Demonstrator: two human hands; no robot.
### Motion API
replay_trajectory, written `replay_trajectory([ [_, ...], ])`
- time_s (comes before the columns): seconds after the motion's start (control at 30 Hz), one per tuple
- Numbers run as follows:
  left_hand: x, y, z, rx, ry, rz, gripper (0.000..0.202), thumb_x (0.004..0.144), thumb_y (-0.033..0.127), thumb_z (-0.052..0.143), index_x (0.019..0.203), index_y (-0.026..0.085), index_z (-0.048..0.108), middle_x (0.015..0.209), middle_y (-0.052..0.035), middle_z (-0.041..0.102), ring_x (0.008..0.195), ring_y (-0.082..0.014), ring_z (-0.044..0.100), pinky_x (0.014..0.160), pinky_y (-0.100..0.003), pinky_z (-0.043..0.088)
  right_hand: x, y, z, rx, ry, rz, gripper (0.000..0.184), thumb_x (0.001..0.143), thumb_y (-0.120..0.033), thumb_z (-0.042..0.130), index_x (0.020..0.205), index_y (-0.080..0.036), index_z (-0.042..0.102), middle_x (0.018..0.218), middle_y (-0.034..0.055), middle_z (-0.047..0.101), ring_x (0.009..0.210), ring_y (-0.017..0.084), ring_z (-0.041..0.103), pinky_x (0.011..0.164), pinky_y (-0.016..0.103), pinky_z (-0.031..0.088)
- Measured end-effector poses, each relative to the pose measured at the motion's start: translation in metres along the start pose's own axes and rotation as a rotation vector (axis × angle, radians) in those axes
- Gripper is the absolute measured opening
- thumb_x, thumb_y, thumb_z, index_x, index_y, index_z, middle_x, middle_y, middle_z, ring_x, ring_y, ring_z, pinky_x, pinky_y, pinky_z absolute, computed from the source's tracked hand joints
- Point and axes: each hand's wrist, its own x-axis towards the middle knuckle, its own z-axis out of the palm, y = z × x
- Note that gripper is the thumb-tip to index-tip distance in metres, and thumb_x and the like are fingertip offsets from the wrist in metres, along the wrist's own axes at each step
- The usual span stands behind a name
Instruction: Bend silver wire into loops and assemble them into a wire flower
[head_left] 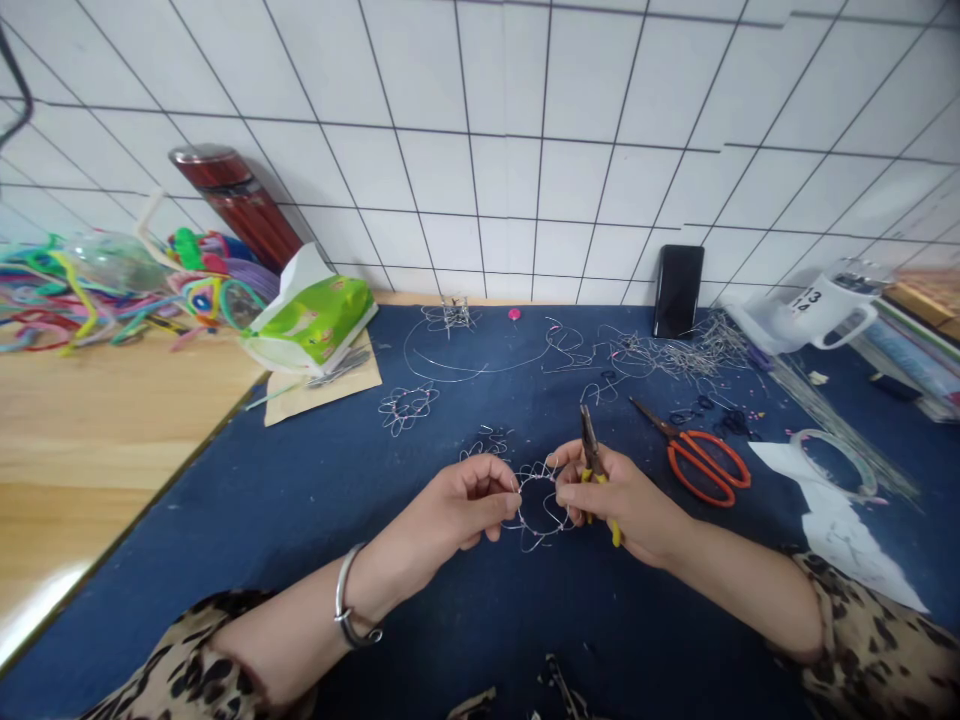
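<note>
A round wire ring with bent loops [535, 533] is held up between both hands over the dark blue mat. My left hand [471, 502] pinches its left side between thumb and fingers. At the ring's right side, my right hand [611, 497] grips the wire with thumb and fingertips. That same hand also carries pliers with yellow handles [591, 450], jaws pointing away from me. Close behind my left hand lie small bent wire pieces [486, 440]. Farther left, a similar flower-shaped wire ring [409, 408] rests on the mat.
Orange-handled scissors [705, 465] lie right of my right hand. Behind them are tangled wires [682, 352], a black phone [678, 292] leaning on the wall and a white mug [817, 305]. A green tissue pack [319, 325], red thermos [240, 205] and colourful pipe cleaners [82, 290] stand left.
</note>
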Motion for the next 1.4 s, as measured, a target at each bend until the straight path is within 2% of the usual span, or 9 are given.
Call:
replay_trajectory([
  [0.47,-0.005,0.013,0.005,0.018,0.022,0.007,0.022,0.078,0.026,0.059,0.094,0.018,0.048,0.070,0.0034,0.050,0.053,-0.0061,0.047,0.044,-0.017,0.031,-0.001,-0.001,0.000,-0.010,-0.007,-0.001,0.034,0.071,-0.021,0.063,0.103,-0.022,0.054,0.078,-0.0024,0.050,0.060,0.008,0.049,0.059,0.025,0.042],
  [0.7,-0.002,0.004,0.002,-0.018,0.002,0.041,0.030,0.077,0.029,0.060,0.103,0.020,0.049,0.071,0.0027,0.051,0.054,-0.0067,0.047,0.044,-0.018,0.032,-0.001,-0.002,0.001,-0.004,-0.003,0.001,0.033,0.070,-0.019,0.063,0.102,-0.023,0.055,0.078,-0.0025,0.052,0.059,0.008,0.050,0.059,0.025,0.041],
  [0.87,0.000,-0.001,0.000,-0.006,-0.009,0.028,0.029,0.078,0.030,0.060,0.103,0.020,0.051,0.073,0.0027,0.052,0.054,-0.0062,0.047,0.045,-0.017,0.032,-0.002,-0.004,0.000,0.008,-0.022,0.004,0.032,0.071,-0.018,0.062,0.102,-0.023,0.055,0.076,-0.0027,0.052,0.059,0.008,0.049,0.059,0.025,0.041],
  [1.2,0.002,-0.002,0.000,-0.016,-0.058,0.016,0.025,0.076,0.030,0.063,0.095,0.018,0.051,0.067,0.0037,0.052,0.050,-0.0050,0.047,0.043,-0.016,0.032,-0.001,-0.003,0.001,-0.013,-0.007,-0.002,0.033,0.070,-0.020,0.064,0.101,-0.022,0.055,0.077,-0.0024,0.053,0.060,0.008,0.049,0.060,0.026,0.042],
  [1.4,0.001,0.001,0.001,0.001,-0.054,-0.004,0.025,0.077,0.030,0.061,0.097,0.018,0.052,0.069,0.0025,0.054,0.050,-0.0058,0.048,0.043,-0.017,0.031,-0.001,-0.004,0.001,-0.024,-0.013,0.008,0.032,0.070,-0.021,0.064,0.101,-0.023,0.056,0.077,-0.0021,0.053,0.060,0.008,0.050,0.060,0.026,0.042],
])
